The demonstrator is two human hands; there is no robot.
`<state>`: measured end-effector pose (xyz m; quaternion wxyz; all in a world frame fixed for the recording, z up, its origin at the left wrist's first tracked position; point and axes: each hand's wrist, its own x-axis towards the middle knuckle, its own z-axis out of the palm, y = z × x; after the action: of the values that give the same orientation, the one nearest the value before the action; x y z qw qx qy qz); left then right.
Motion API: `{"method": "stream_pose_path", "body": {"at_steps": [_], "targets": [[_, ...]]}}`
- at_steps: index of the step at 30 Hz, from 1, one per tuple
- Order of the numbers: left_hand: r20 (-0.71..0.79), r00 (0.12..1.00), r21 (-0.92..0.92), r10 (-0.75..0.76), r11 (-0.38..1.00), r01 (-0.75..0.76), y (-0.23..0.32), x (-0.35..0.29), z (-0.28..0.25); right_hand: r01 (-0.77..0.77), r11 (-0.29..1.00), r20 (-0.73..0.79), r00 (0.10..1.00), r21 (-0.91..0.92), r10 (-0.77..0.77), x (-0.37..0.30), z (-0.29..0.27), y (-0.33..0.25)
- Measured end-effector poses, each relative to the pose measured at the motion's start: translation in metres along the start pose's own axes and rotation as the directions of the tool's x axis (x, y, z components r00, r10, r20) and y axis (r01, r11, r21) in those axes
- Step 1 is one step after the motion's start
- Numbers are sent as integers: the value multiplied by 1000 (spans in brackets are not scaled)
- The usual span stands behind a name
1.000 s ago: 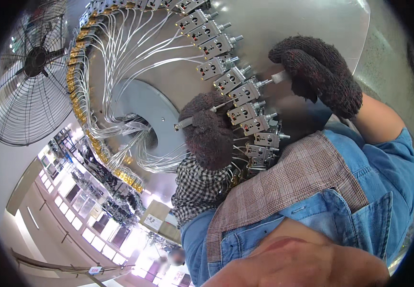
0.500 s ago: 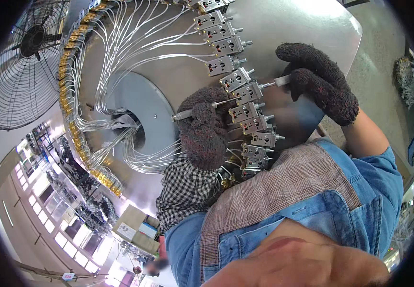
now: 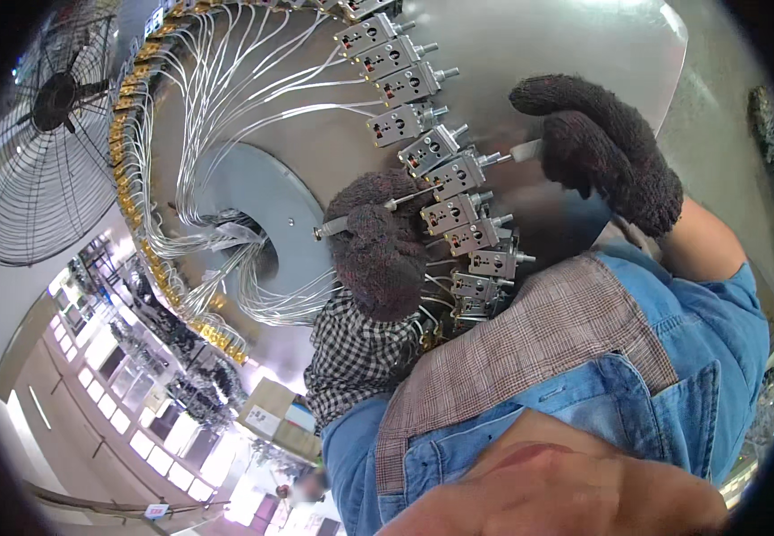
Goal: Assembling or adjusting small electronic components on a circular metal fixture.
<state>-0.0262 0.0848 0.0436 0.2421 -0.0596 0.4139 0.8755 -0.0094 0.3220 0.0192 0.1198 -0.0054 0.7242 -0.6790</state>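
Note:
A row of small metal control boxes with threaded spindles (image 3: 452, 214) curves along the right side of a round metal turntable (image 3: 315, 103). My left hand (image 3: 376, 259), in a dark knitted glove, is closed round a thin screwdriver (image 3: 414, 196). Its pale handle end sticks out on the left, and the tip reaches the body of one control box (image 3: 460, 174). On that box's other side, my gloved right hand (image 3: 606, 156) grips a tool with a whitish, translucent handle (image 3: 525, 151), in line with the spindle. The fingers hide the rest of this tool.
White leads (image 3: 213, 98) run from the boxes through the grey hub disc (image 3: 302, 196) to brass-coloured fittings (image 3: 123, 134) on the far-left rim. A caged fan (image 3: 47, 116) stands at left. Cartons (image 3: 273, 415) and a blurred person are behind, lower left.
The whole view has shifted slightly. The turntable's upper boxes appear a little farther left and lower. Both hands keep their tools at the same control box.

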Motion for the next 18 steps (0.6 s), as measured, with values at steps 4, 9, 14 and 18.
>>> {"method": "stream_pose_path", "body": {"at_steps": [4,9,14,18], "targets": [[29,998,-8,53,999,-53,-4,2,-8,-126,980,-34,991,154,132,7,5,-10],[11,988,324,155,934,-150,-13,-6,-26,208,978,-111,971,-27,-210,6,7,0],[30,990,71,140,987,-141,-8,-2,-34,-179,970,-40,981,162,187,1,7,-16],[0,989,131,148,981,-147,-4,-4,-27,-120,977,-116,983,174,142,0,15,-14]]}}
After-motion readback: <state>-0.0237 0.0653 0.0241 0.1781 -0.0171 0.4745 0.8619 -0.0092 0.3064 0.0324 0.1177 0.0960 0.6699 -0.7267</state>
